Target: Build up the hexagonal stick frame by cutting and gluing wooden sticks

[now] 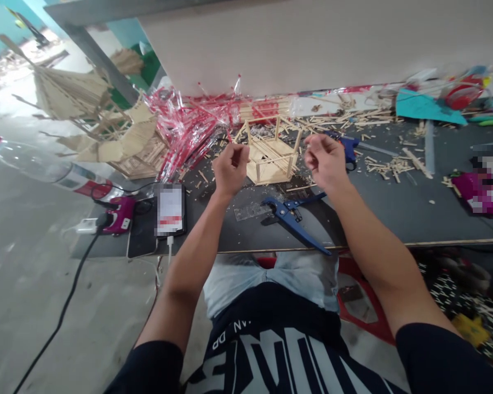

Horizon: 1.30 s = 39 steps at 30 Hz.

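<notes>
A small open-framed box of wooden sticks [271,156] stands on the dark work board [414,213] between my two hands. My left hand [230,167] hovers just left of it with the fingers curled into a loose pinch; whether anything is in them I cannot make out. On the other side, my right hand [326,161] is curled the same way, fingers bent in, apparently holding nothing I can name. Neither hand touches the box.
Blue cutting pliers [293,216] lie near the board's front edge beside a clear ruler [250,210]. A phone [170,210] on a cable and a magenta device [121,216] sit at left. Red-and-clear wrappers [189,128], stick scraps [373,117] and larger stick models [107,131] crowd the back and left.
</notes>
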Available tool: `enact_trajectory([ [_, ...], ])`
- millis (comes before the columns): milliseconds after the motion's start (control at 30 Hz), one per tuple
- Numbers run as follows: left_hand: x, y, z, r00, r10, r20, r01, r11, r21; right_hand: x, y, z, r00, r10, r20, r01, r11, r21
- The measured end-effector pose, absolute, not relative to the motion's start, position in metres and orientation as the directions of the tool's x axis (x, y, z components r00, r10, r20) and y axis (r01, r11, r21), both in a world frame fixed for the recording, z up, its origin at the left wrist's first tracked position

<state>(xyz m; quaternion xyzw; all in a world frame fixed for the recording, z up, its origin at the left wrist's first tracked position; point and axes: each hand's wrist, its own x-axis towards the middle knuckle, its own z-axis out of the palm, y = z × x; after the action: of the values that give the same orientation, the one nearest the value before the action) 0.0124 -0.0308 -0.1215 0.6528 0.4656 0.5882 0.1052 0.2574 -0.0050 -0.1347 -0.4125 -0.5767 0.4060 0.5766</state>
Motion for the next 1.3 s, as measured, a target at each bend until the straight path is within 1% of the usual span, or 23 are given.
enact_trajectory([
  [100, 0.011, -0.031, -0.12, -0.141, 0.735, 0.663, 0.463, -0.543, 0.7, 0.271, 0.006, -0.138, 0.12, 0.923, 0.365, 0.023, 0.365, -0.931],
  [200, 0.008, -0.031, -0.12, -0.154, 0.725, 0.672, 0.464, -0.548, 0.696, 0.276, 0.01, -0.141, 0.174, 0.921, 0.348, 0.015, 0.351, -0.936],
  [300, 0.004, -0.028, -0.119, -0.203, 0.7, 0.684, 0.479, -0.539, 0.693, 0.272, 0.008, -0.143, 0.161, 0.925, 0.345, 0.038, 0.343, -0.938],
  [467, -0.001, -0.022, -0.12, -0.394, 0.585, 0.708, 0.508, -0.504, 0.699, 0.261, 0.001, -0.142, 0.146, 0.929, 0.341, 0.049, 0.338, -0.94],
  [600, -0.002, -0.019, -0.122, -0.416, 0.605, 0.679, 0.492, -0.478, 0.728, 0.26, 0.0, -0.143, 0.144, 0.923, 0.356, 0.078, 0.348, -0.934],
  [700, 0.001, -0.022, -0.12, -0.366, 0.628, 0.686, 0.497, -0.492, 0.715, 0.262, 0.004, -0.147, 0.185, 0.901, 0.393, 0.119, 0.376, -0.919],
  [800, 0.003, -0.029, -0.114, -0.257, 0.661, 0.705, 0.503, -0.531, 0.682, 0.266, 0.009, -0.155, 0.158, 0.896, 0.416, 0.164, 0.391, -0.905],
  [867, 0.002, -0.034, -0.111, -0.137, 0.709, 0.691, 0.531, -0.536, 0.656, 0.266, 0.013, -0.161, 0.102, 0.91, 0.402, 0.169, 0.383, -0.908],
  [967, -0.002, -0.037, -0.111, 0.101, 0.765, 0.636, 0.602, -0.555, 0.573, 0.264, 0.017, -0.168, -0.006, 0.932, 0.362, 0.161, 0.358, -0.92],
  [1033, -0.005, -0.037, -0.113, 0.231, 0.775, 0.588, 0.623, -0.582, 0.523, 0.262, 0.018, -0.17, -0.064, 0.94, 0.334, 0.148, 0.34, -0.929],
  [1100, -0.007, -0.035, -0.116, 0.314, 0.775, 0.548, 0.621, -0.604, 0.499, 0.26, 0.019, -0.17, -0.081, 0.946, 0.314, 0.131, 0.323, -0.937],
  [1200, -0.008, -0.032, -0.118, 0.333, 0.778, 0.532, 0.631, -0.603, 0.488, 0.258, 0.019, -0.168, -0.056, 0.948, 0.313, 0.125, 0.317, -0.94],
  [1300, -0.012, -0.029, -0.119, 0.256, 0.802, 0.539, 0.657, -0.554, 0.511, 0.258, 0.017, -0.165, -0.021, 0.946, 0.323, 0.152, 0.322, -0.934],
])
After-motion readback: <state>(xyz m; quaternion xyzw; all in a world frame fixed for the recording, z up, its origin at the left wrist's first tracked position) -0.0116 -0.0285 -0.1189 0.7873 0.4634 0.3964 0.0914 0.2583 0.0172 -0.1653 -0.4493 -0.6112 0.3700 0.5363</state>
